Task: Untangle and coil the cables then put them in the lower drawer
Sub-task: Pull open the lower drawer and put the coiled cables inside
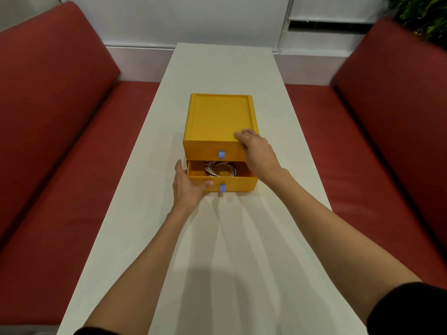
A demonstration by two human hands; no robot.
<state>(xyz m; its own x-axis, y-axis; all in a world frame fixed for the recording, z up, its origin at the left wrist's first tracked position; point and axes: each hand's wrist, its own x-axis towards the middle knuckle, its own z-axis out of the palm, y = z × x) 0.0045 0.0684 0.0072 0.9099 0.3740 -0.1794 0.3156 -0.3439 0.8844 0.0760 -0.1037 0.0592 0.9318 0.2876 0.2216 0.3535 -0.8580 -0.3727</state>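
A yellow two-drawer box (217, 117) stands in the middle of a long white table (242, 238). Its lower drawer (239, 183) is pulled partly out, and coiled black-and-white cables (220, 169) lie inside it. My left hand (187, 187) is at the drawer's front left corner, fingers along the left side and thumb pressed on the front panel. My right hand (257, 151) rests on the box's front right top corner, fingers laid flat on the lid. Each drawer front carries a small blue pull tab (221, 154).
Red upholstered benches (60, 153) run along both sides of the table. A white wall panel stands at the far end, and green leaves (420, 10) show at the top right.
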